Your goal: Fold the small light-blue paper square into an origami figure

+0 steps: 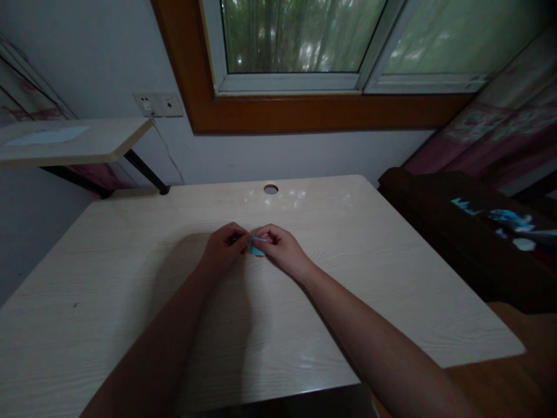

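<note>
Between my two hands is a small piece of turquoise paper (256,248), which looks folded. My left hand (224,245) pinches its left edge with thumb and forefinger. On the other side, my right hand (282,247) is closed on the right part, the thumb lying across its front. Fingers cover much of the paper, so its full shape is hidden. Both hands are low over the middle of the pale wooden desk (304,325).
A raised shelf (78,154) on black legs stands at the back left. Behind the desk's centre is a round cable hole (270,189). Dark furniture (435,232) with blue items (511,220) on it stands right of the desk. Wall sockets (159,105) are beside the window.
</note>
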Available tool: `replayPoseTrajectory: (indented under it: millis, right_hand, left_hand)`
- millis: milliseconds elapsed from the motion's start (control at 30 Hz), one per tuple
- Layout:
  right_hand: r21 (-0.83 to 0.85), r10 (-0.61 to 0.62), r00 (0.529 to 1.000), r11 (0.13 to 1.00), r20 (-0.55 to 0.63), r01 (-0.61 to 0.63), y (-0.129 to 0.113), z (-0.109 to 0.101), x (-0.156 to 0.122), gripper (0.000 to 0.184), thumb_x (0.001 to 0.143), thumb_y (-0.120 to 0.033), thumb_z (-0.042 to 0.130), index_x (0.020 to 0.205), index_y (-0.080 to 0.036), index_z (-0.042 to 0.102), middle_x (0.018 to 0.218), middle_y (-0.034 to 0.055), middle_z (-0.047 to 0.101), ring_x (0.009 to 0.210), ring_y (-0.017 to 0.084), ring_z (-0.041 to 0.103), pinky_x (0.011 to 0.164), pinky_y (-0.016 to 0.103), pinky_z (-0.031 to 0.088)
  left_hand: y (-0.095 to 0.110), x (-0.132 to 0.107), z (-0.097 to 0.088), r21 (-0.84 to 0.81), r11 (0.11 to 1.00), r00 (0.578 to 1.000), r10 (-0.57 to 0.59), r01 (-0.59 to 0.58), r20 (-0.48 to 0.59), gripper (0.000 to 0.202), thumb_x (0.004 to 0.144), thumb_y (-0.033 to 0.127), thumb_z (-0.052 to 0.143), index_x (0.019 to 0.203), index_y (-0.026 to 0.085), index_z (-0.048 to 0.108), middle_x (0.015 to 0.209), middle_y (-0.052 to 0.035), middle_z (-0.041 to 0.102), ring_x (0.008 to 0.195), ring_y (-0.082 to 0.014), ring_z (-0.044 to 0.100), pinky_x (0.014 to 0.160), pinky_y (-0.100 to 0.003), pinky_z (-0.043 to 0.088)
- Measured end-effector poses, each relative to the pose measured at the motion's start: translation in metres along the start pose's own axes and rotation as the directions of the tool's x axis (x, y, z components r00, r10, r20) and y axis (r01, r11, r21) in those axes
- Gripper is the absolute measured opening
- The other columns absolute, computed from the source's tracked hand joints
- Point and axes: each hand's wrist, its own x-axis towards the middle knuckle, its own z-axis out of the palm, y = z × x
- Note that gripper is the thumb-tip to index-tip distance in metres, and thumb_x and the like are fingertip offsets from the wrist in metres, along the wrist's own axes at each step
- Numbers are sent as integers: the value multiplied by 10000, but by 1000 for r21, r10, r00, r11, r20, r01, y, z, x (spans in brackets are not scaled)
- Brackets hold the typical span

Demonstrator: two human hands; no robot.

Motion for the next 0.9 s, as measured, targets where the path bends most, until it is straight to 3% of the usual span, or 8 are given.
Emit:
replayPoseTrajectory:
  millis: [300, 567, 900]
  right_hand:
    - [56, 56, 998, 997, 38, -58, -9, 4, -5, 277, 805, -417, 704, 945, -204, 595, 760, -1, 652, 622, 137, 664, 526, 245, 532]
    - [46, 100, 995, 994, 23, -101, -10, 4, -2, 293, 792, -443, 707, 849, -170, 620, 678, 9, 664, 569, 130, 645, 485, 229, 522]
    - [128, 122, 991, 983, 62, -129, -12, 0, 0, 267, 764, -405, 736, 795, -159, 638, 649, 5, 669, 551, 113, 609, 512, 227, 474]
  left_hand:
    - [0, -1, -1, 28, 1000, 1000, 10, -10, 5, 174, 842, 323, 661, 765, 170, 627, 625, 11, 612, 561, -106, 573, 553, -212, 463]
    - [-2, 1, -2, 45, 998, 999, -49, 49, -11, 171, 843, 322, 657, 767, 171, 629, 608, 19, 617, 556, -105, 577, 565, -217, 464]
    - [0, 2, -3, -166, 980, 994, -101, 106, 36, 220, 867, 375, 623, 838, 161, 662, 686, -22, 654, 597, -129, 605, 586, -258, 520]
